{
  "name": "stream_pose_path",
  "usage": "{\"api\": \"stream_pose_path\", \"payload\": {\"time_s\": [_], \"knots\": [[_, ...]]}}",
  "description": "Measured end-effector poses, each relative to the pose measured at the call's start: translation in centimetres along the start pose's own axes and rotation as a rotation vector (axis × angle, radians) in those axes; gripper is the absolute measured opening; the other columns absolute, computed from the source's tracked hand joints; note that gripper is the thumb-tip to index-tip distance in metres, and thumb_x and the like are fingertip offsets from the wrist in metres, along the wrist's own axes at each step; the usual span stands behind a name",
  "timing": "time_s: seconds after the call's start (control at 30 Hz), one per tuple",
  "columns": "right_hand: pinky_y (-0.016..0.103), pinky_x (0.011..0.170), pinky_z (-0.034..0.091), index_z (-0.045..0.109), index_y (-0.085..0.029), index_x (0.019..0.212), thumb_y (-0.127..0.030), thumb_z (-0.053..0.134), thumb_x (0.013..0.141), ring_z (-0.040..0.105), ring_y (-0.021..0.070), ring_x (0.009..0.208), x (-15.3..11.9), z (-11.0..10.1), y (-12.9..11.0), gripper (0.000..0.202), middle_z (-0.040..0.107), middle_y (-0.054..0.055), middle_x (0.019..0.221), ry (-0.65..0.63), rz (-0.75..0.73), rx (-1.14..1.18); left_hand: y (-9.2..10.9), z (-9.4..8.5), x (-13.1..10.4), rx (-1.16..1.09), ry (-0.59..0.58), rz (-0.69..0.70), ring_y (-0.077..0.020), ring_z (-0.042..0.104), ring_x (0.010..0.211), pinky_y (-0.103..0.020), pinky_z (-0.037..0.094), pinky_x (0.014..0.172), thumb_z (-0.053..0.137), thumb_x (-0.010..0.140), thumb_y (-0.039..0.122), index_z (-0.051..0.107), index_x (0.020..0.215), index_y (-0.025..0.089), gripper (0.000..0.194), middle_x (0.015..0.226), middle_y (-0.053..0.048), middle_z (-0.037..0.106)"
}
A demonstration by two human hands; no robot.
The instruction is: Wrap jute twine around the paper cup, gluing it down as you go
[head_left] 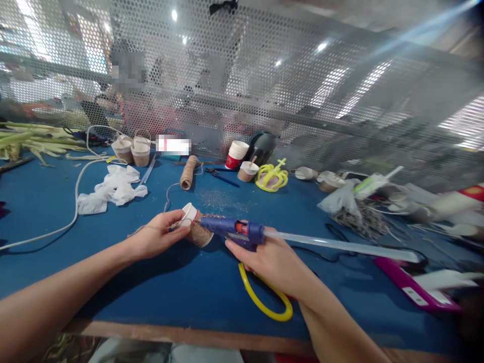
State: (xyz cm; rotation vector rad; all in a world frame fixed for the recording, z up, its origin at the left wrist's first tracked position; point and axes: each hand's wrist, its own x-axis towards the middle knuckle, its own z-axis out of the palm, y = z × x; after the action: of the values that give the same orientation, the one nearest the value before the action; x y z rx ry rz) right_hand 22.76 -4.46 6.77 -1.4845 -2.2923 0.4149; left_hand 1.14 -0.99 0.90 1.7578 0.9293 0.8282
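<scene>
A perforated metal screen (212, 65) backs a blue work table (159, 297). The right hand (276, 259) is wrapped around a blue glue gun (217, 225); trigger pressure cannot be determined. A long glue stick (340, 243) projects rearward and could, if knocked, swing the nozzle off line. The left hand (161, 234) pinches the white rim of a twine-wrapped cup (200, 234), held tilted above the table at the nozzle end; contact is unclear. Fingers this near present a burn risk should glue run; a hard pinch could buckle the rim. The loose strand (166, 199) of twine could snag or slacken the wrap.
</scene>
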Motion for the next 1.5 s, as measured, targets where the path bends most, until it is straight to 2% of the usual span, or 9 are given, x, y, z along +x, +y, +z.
{"api": "stream_pose_path", "payload": {"time_s": [0.13, 0.43, 0.67, 0.87, 1.23, 1.33, 1.5], "knots": [[0.025, 0.057, 0.041, 0.051, -0.021, 0.059, -0.029, 0.047, 0.076, 0.052, 0.013, 0.052, -0.03, 0.04, -0.06, 0.019, 0.055, -0.002, 0.053, 0.009, 0.005, 0.009, 0.06, -0.05, -0.07, -0.003, 0.01, -0.009, -0.0179, 0.056, 0.086, -0.029, 0.045, 0.081, 0.047, 0.079, 0.031, 0.056, 0.096, 0.013, 0.026, 0.093, -0.005, 0.062], [0.025, 0.052, 0.039, 0.046, -0.021, 0.055, -0.028, 0.047, 0.075, 0.048, 0.012, 0.045, -0.23, 0.01, -0.52, 0.022, 0.05, -0.004, 0.045, -0.009, 0.033, -0.022, -0.31, -0.2, 0.01, 0.106, 0.011, 0.002, -0.0165, 0.053, 0.08, -0.028, 0.045, 0.077, 0.044, 0.081, 0.034, 0.056, 0.09, 0.012, 0.027, 0.086, -0.004, 0.059], [0.026, 0.051, 0.038, 0.047, -0.022, 0.054, -0.031, 0.046, 0.075, 0.049, 0.0128, 0.045, -0.25, -0.13, -0.55, 0.023, 0.051, -0.003, 0.044, 0.021, 0.067, -0.024, -0.23, -0.06, -0.07, 0.047, 0.002, 0.015, -0.0166, 0.053, 0.083, -0.027, 0.045, 0.078, 0.044, 0.081, 0.034, 0.055, 0.093, 0.014, 0.026, 0.089, -0.003, 0.06], [0.024, 0.05, 0.038, 0.046, -0.021, 0.057, -0.029, 0.047, 0.076, 0.049, 0.012, 0.044, -0.35, -0.1, -0.55, 0.021, 0.049, -0.004, 0.044, -0.022, 0.071, 0.008, -0.13, -0.05, -0.06, 0.079, 0.008, 0.009, -0.0163, 0.053, 0.082, -0.027, 0.045, 0.077, 0.044, 0.08, 0.033, 0.056, 0.092, 0.014, 0.026, 0.087, -0.003, 0.06], [0.024, 0.047, 0.036, 0.043, -0.021, 0.052, -0.03, 0.047, 0.075, 0.047, 0.0114, 0.042, -0.45, -0.2, -0.86, 0.025, 0.046, -0.004, 0.04, -0.022, 0.085, 0.002, -0.2, -0.16, -0.21, 0.076, -0.019, 0.014, -0.0162, 0.053, 0.083, -0.027, 0.044, 0.079, 0.044, 0.081, 0.033, 0.055, 0.093, 0.014, 0.026, 0.089, -0.004, 0.059], [0.024, 0.047, 0.036, 0.045, -0.021, 0.051, -0.03, 0.047, 0.075, 0.047, 0.0113, 0.04, -0.4, -0.34, -0.59, 0.026, 0.047, -0.005, 0.039, -0.04, 0.103, 0.027, -0.36, -0.19, -0.21, 0.053, -0.042, 0.032, -0.0155, 0.052, 0.085, -0.026, 0.044, 0.079, 0.043, 0.082, 0.033, 0.054, 0.097, 0.015, 0.026, 0.093, -0.003, 0.058], [0.023, 0.048, 0.038, 0.044, -0.02, 0.049, -0.029, 0.046, 0.077, 0.049, 0.0104, 0.041, -0.1, -0.74, -0.44, 0.029, 0.049, -0.005, 0.039, -0.055, 0.131, 0.134, -0.74, -0.55, -0.15, 0.139, -0.055, 0.053, -0.0136, 0.05, 0.078, -0.025, 0.043, 0.076, 0.041, 0.083, 0.036, 0.055, 0.093, 0.014, 0.028, 0.085, -0.002, 0.056]]}}
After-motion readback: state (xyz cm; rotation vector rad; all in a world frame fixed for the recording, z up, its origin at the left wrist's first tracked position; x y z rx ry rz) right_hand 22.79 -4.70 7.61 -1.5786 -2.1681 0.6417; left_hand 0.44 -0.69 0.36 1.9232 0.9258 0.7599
